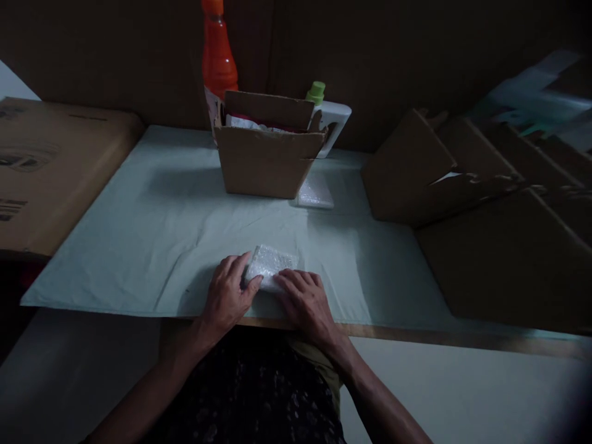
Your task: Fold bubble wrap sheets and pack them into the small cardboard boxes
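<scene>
A small flat packet of bubble wrap point(272, 261) lies on the cloth near the table's front edge. At its left side, my left hand point(227, 295) grips it, thumb on top and fingers along the side. My right hand point(308, 303) holds its right and lower edge, fingers curled over the top. What is inside the wrap, if anything, cannot be made out. Farther back, another bubble-wrapped packet point(316, 192) rests flat beside the foot of an open cardboard box point(268, 161).
Behind the box stand an orange bottle point(219, 61) and a white jug with a green cap point(337, 116). Open cardboard boxes point(513, 265) line the right side. A large closed carton point(60, 179) sits at left. Pale cloth point(152, 203) covers the table.
</scene>
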`<state>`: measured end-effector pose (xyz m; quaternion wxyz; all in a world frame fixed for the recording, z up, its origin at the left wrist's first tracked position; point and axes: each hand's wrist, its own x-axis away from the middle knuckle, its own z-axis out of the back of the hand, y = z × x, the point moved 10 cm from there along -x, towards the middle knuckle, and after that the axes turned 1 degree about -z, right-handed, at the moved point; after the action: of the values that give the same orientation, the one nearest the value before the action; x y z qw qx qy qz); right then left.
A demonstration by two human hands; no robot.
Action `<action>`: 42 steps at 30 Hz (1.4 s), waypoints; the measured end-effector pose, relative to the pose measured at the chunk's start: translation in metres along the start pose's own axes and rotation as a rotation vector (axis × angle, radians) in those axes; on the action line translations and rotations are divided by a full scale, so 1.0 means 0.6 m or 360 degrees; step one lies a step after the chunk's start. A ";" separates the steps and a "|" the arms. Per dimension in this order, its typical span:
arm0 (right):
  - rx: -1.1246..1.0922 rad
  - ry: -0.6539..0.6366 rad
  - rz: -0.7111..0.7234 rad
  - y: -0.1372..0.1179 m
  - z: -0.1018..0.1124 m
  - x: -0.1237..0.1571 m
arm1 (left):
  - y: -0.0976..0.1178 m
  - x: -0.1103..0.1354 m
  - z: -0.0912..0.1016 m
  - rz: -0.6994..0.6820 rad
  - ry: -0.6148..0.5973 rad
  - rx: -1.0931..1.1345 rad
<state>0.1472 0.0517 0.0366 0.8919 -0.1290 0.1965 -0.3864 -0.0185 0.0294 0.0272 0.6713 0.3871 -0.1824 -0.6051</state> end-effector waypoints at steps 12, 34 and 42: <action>-0.0946 0.0187 -0.0445 0.030 0.016 0.025 | -0.009 0.058 -0.087 0.0942 -0.0241 0.1808; -0.1129 0.0541 -0.0923 0.193 0.147 0.067 | 0.142 -0.313 0.131 -0.0762 0.0315 -0.0707; -0.0581 0.0772 -0.0457 0.098 0.372 -0.090 | 0.183 -0.056 0.199 -0.0947 0.0257 -0.0629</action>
<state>0.2513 0.1486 0.2262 0.7178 -0.2174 0.4488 -0.4859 -0.0365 0.0222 0.1918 0.5400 0.3325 0.1123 -0.7650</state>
